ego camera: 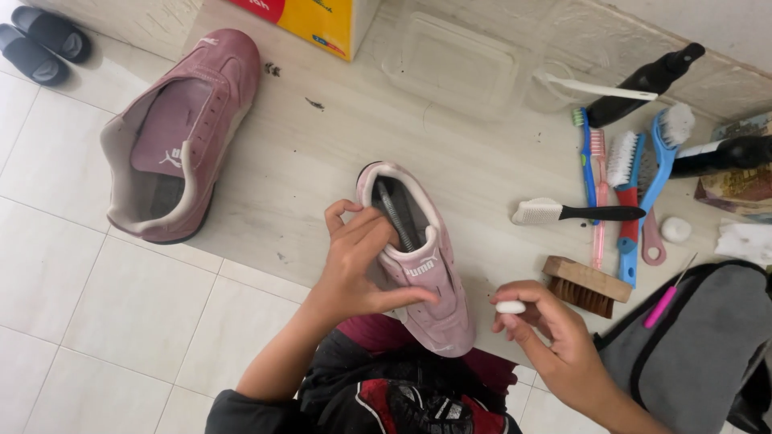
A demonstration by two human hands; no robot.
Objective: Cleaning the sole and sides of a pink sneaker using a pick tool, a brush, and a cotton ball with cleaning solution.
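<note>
Fingers (pixel 366 229) of left hand (pixel 358 269): curled over the collar of a pink suede sneaker (pixel 422 273), thumb along its side, clamped on it. Right hand (pixel 551 333): fingertips pinched on a small white eraser (pixel 510 307). Sneaker: dusty pink, pale lining, held heel-up over the lap. Matching second sneaker (pixel 173 133) lies well apart, upper left. Wooden brush (pixel 585 285), toothbrushes and a grey bag (pixel 700 341) to the right; nothing between.

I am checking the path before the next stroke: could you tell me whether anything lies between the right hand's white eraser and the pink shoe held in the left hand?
Nothing visible does. The right hand holds the white eraser beside the pink shoe, which the left hand grips.
</note>
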